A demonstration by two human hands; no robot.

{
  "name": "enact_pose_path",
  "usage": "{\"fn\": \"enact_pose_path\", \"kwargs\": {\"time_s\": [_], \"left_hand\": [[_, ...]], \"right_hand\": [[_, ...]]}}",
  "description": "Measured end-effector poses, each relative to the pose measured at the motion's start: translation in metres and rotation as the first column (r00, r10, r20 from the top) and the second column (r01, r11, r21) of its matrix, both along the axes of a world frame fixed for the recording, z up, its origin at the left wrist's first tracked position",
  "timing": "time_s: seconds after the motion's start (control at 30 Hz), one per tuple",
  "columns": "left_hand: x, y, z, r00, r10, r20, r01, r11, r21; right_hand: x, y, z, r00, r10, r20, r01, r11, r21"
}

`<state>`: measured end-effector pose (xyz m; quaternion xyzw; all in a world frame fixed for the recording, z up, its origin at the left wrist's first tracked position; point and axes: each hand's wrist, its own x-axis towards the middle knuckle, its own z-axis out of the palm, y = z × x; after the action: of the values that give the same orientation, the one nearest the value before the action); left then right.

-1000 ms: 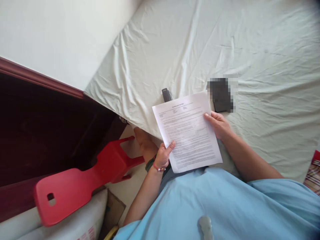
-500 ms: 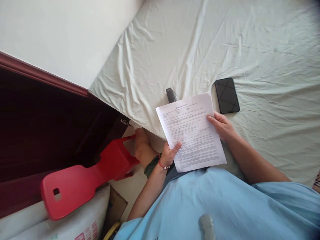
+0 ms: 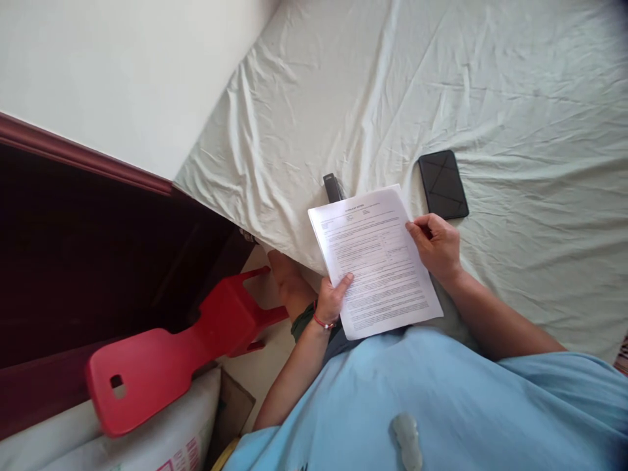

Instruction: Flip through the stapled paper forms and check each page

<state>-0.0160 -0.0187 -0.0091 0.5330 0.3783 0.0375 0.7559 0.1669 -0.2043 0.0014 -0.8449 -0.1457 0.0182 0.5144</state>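
A stack of printed paper sheets [image 3: 373, 261] lies tilted over my lap at the bed's edge, its text facing up. My left hand [image 3: 332, 297] grips the left edge, thumb on top and fingers hidden underneath. At the upper right edge, my right hand [image 3: 436, 245] is closed, thumb and bent forefinger pinching the border of the paper. Just beyond the top edge sits a black stapler-like object [image 3: 333, 188], partly covered by the sheets. Beyond my right hand a black phone-like device [image 3: 443, 184] rests on the bed.
A wrinkled pale green sheet covers the bed [image 3: 530, 118]. Down on the left stands a red plastic chair [image 3: 142, 376], with a white printed sack [image 3: 167, 432] and a cardboard box [image 3: 235, 405] beside it. Dark wooden furniture [image 3: 98, 261] lines the left side under a white wall.
My right hand has gone from lying flat along the paper's edge to a curled pinch at it. The paper's upper right corner has shifted slightly left and down.
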Motion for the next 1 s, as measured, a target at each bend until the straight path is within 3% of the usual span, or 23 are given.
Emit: {"fn": "enact_pose_path", "kwargs": {"time_s": [0.23,0.47,0.57,0.63,0.7,0.8,0.87,1.0], "left_hand": [[0.004,-0.002,0.001,1.0,0.002,-0.007,-0.002,0.999,0.034],[0.005,-0.003,0.001,1.0,0.011,-0.005,-0.011,1.0,0.007],[0.004,-0.004,0.001,1.0,0.018,-0.009,-0.018,1.0,-0.021],[0.005,-0.004,0.001,0.999,0.028,-0.021,-0.028,0.999,-0.045],[0.005,-0.004,0.002,0.999,0.033,-0.034,-0.035,0.998,-0.061],[0.005,-0.005,0.004,0.998,0.04,-0.043,-0.043,0.997,-0.063],[0.005,-0.006,0.005,0.998,0.038,-0.049,-0.041,0.997,-0.066],[0.004,-0.002,0.003,0.995,0.049,-0.09,-0.052,0.998,-0.031]], "right_hand": [[-0.002,0.001,-0.001,0.999,-0.038,0.028,0.037,0.998,0.041],[-0.002,0.001,0.006,0.986,-0.008,0.167,0.004,1.0,0.023],[-0.003,-0.001,0.01,0.985,0.048,0.169,-0.057,0.997,0.047],[-0.004,-0.004,0.013,0.979,0.147,0.139,-0.163,0.981,0.109],[-0.005,-0.007,0.017,0.949,0.31,0.053,-0.314,0.925,0.212],[-0.004,-0.013,0.019,0.803,0.577,-0.148,-0.485,0.777,0.401],[-0.002,-0.015,0.017,0.689,0.672,-0.273,-0.463,0.697,0.548],[0.005,-0.02,0.009,0.519,0.762,-0.386,-0.265,0.573,0.775]]}}
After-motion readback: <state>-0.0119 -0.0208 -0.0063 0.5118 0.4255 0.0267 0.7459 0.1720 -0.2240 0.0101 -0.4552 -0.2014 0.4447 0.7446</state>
